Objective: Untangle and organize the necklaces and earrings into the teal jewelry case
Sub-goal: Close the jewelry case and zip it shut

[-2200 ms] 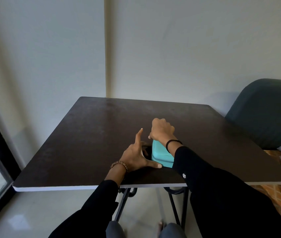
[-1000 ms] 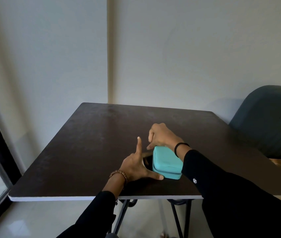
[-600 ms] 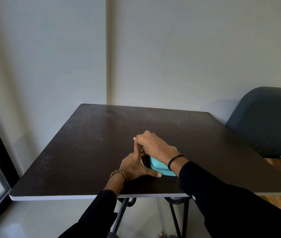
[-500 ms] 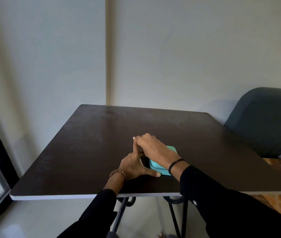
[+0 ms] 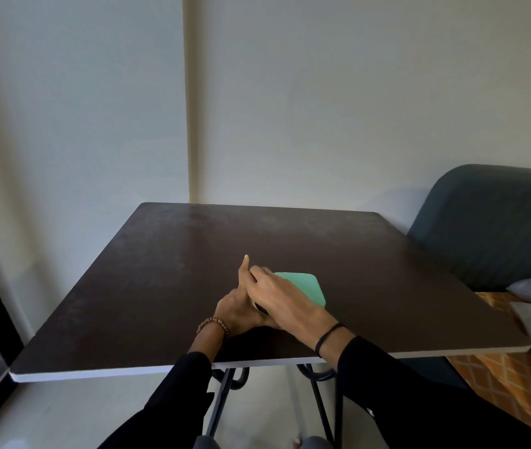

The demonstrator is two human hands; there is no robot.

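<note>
Down at the near edge, black sleeves [image 5: 183,396] reach over the dark brown square tabletop [image 5: 147,273]. The left hand [image 5: 236,307], with a wooden bead bracelet [image 5: 213,324] on its wrist, stands on its side, forefinger straight up, thumb stretched flat along the table, the two well apart. The right hand [image 5: 278,296], with a thin black wristband [image 5: 329,335], lies across it and over the near left corner of the small teal jewelry case [image 5: 306,285]. Its fingers are bent together, tips hidden behind that raised forefinger, so I can't tell whether they grip. The case lies flat, front-centre on the table, lid down. Beyond, on the right, is a dark green padded sofa [image 5: 490,222], with a pale wall [image 5: 322,108] behind.
</note>
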